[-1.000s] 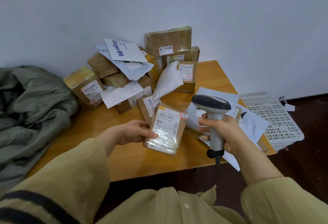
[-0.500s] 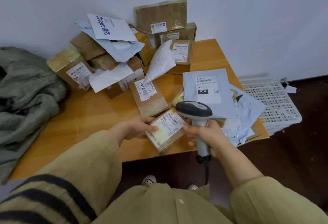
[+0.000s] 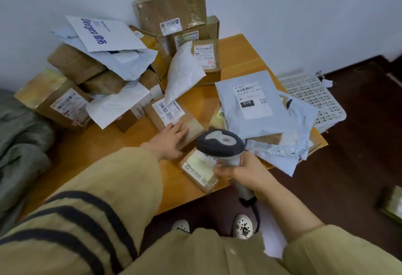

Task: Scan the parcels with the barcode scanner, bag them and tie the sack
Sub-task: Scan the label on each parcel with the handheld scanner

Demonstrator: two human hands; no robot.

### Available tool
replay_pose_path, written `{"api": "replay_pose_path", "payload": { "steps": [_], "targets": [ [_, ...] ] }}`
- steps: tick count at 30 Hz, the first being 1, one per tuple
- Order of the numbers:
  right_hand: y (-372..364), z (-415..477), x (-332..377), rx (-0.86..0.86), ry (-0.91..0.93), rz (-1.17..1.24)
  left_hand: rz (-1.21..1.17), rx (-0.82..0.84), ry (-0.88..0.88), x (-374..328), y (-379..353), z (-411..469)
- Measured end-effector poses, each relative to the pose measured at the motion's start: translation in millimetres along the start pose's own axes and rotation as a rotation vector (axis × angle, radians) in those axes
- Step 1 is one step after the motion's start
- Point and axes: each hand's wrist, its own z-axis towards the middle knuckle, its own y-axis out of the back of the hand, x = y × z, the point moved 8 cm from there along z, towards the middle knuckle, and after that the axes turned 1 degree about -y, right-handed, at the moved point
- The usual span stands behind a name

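Barcode scanner [image 3: 219,144] is gripped by right hand [image 3: 243,172], left hand [image 3: 169,138] spread on a labelled box [image 3: 167,111]: scanning stage, next aim at its label.

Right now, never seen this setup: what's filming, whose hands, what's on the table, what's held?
No machine here: one camera worn on a person's head looks down at their two bare hands. The right hand grips a barcode scanner over a small parcel at the near edge of the wooden table. The left hand lies flat on a brown box. Behind is a pile of parcels; a grey mailer lies to the right, a green sack at the left.
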Motion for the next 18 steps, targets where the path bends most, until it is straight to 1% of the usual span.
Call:
{"api": "replay_pose_path", "payload": {
  "steps": [3,5,7,10,12,13,15,17,18],
  "targets": [
    [-15.5,2.9,-2.4,-0.058,-0.015,-0.074,0.097,-0.022,-0.060,16.9,-8.9,-8.0],
    [-19.4,4.6,-4.8,-0.125,-0.036,-0.073,0.118,-0.016,-0.108,27.5,-17.2,-21.0],
    [-20.7,3.2,-7.1,-0.190,-0.077,-0.037,0.100,-0.009,-0.147,38.6,-25.3,-37.4],
    [-22.8,-0.3,-2.9,-0.241,-0.094,0.001,0.061,-0.016,-0.191,55.2,-35.6,-61.8],
    [-25.3,-3.1,1.6,-0.258,-0.094,0.060,0.031,-0.046,-0.200,65.3,-39.5,-76.2],
    [-27.3,-4.4,4.3,-0.263,-0.095,0.070,0.013,-0.086,-0.192,69.8,-39.0,-82.2],
    [-30.4,-6.9,12.4,-0.270,-0.088,0.062,-0.046,-0.214,-0.103,76.1,-32.9,-87.8],
    [-36.1,-7.0,23.6,-0.260,-0.057,0.070,-0.183,-0.334,0.126,85.7,-24.2,-84.7],
    [-39.2,-6.8,29.2,-0.251,-0.044,0.076,-0.277,-0.351,0.265,90.3,-22.3,-79.8]
  ]
}}
